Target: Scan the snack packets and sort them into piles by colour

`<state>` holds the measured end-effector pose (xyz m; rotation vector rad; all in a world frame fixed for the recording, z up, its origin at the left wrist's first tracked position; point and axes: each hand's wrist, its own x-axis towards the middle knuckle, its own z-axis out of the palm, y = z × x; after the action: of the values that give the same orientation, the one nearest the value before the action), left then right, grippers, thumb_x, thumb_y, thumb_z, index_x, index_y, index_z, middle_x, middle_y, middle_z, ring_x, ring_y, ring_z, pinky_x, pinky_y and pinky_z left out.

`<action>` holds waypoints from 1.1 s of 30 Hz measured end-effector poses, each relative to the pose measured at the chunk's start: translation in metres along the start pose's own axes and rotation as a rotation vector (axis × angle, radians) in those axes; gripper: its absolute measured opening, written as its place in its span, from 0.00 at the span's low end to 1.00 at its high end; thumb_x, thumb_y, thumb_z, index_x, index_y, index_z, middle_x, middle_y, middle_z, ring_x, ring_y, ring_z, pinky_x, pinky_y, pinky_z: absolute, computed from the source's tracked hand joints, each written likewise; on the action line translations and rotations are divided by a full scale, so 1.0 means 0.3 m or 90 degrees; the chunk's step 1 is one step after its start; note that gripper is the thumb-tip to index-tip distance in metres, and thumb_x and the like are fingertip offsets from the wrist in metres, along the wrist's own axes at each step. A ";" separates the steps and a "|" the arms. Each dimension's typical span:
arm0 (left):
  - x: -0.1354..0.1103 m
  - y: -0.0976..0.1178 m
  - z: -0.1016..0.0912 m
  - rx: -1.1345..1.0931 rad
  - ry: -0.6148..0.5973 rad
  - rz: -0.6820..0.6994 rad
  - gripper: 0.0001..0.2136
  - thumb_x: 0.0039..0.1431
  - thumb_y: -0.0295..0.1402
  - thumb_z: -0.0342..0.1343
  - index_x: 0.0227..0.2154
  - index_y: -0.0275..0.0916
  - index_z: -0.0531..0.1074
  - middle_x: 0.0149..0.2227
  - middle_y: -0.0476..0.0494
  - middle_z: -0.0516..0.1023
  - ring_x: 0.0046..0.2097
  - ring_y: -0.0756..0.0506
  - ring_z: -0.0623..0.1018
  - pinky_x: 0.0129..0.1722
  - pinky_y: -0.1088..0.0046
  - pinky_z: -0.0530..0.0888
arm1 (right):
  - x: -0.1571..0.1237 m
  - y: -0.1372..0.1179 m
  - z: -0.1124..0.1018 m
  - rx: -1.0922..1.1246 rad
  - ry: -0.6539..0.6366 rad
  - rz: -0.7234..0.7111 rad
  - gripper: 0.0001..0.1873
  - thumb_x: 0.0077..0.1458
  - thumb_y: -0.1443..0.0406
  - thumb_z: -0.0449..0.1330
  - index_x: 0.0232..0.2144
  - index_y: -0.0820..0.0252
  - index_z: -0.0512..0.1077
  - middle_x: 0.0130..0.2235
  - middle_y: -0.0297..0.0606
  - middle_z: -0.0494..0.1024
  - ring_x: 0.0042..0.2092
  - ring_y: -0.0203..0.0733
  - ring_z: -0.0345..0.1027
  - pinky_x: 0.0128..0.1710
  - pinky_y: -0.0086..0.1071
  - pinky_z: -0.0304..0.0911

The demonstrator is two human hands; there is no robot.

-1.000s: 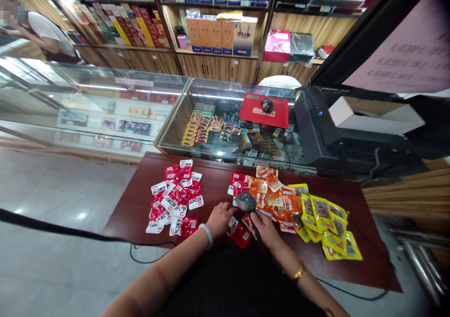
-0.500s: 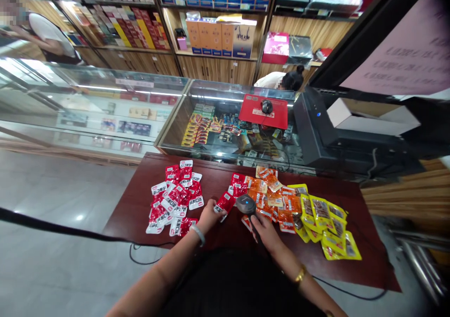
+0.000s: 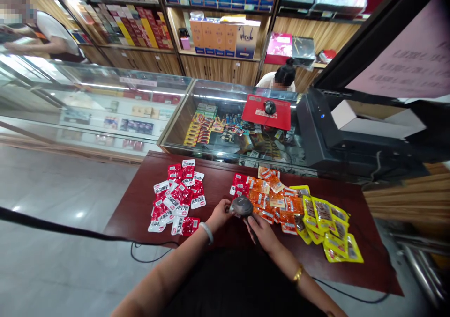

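Note:
My right hand (image 3: 261, 230) is wrapped round the handle of a dark handheld barcode scanner (image 3: 242, 206), its head tilted over the table. Close beside the scanner head, my left hand (image 3: 221, 214) pinches a small snack packet, mostly hidden under the scanner; only a pale bit shows at the fingertips. To the left lies a loose pile of red and white snack packets (image 3: 179, 197). Beyond the scanner are a few more red packets (image 3: 240, 184). Orange packets (image 3: 272, 196) overlap right of these, and yellow packets (image 3: 325, 218) lie at the far right.
The brown table (image 3: 133, 200) stands against a glass display counter (image 3: 176, 115). On the counter sit a red mat (image 3: 256, 120) with a computer mouse (image 3: 269, 106), and a dark machine with an open white box (image 3: 379, 120). Two people are behind the counters. A black cable (image 3: 151, 261) hangs below.
My left hand has moved slightly right, bringing the red packet under the scanner head, where it is mostly hidden. The scanner has shifted little. The view has turned slightly.

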<state>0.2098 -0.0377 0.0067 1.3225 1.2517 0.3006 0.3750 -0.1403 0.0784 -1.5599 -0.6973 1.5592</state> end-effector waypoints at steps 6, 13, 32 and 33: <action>-0.102 -0.006 -0.118 0.406 0.266 0.128 0.21 0.57 0.33 0.57 0.54 0.37 0.68 0.58 0.34 0.71 0.62 0.37 0.67 0.62 0.55 0.62 | 0.005 0.007 0.008 -0.013 -0.019 0.007 0.25 0.53 0.41 0.57 0.29 0.56 0.64 0.20 0.24 0.63 0.16 0.30 0.53 0.14 0.25 0.50; -0.164 -0.111 -0.137 0.700 0.238 0.082 0.38 0.56 0.40 0.58 0.65 0.24 0.53 0.67 0.20 0.54 0.70 0.30 0.50 0.66 0.49 0.53 | 0.008 0.022 0.029 -0.007 -0.034 0.036 0.25 0.51 0.41 0.58 0.29 0.56 0.63 0.19 0.23 0.63 0.16 0.29 0.52 0.14 0.24 0.50; -0.098 -0.024 -0.123 0.609 0.248 -0.084 0.19 0.54 0.41 0.61 0.44 0.35 0.69 0.48 0.34 0.74 0.51 0.36 0.71 0.49 0.63 0.65 | -0.031 0.034 0.002 -0.028 -0.042 0.018 0.26 0.52 0.42 0.57 0.37 0.57 0.66 0.19 0.23 0.63 0.16 0.30 0.53 0.14 0.24 0.51; -0.099 -0.025 -0.118 0.591 0.212 -0.081 0.16 0.54 0.39 0.61 0.43 0.36 0.69 0.45 0.35 0.75 0.49 0.37 0.73 0.47 0.65 0.65 | -0.032 0.033 0.000 -0.030 -0.039 0.016 0.26 0.52 0.42 0.57 0.37 0.57 0.66 0.19 0.23 0.63 0.16 0.31 0.54 0.14 0.25 0.51</action>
<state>0.1667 -0.0438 0.0239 2.0078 1.8593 -0.2012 0.3726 -0.1535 0.0752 -1.5667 -0.7552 1.6255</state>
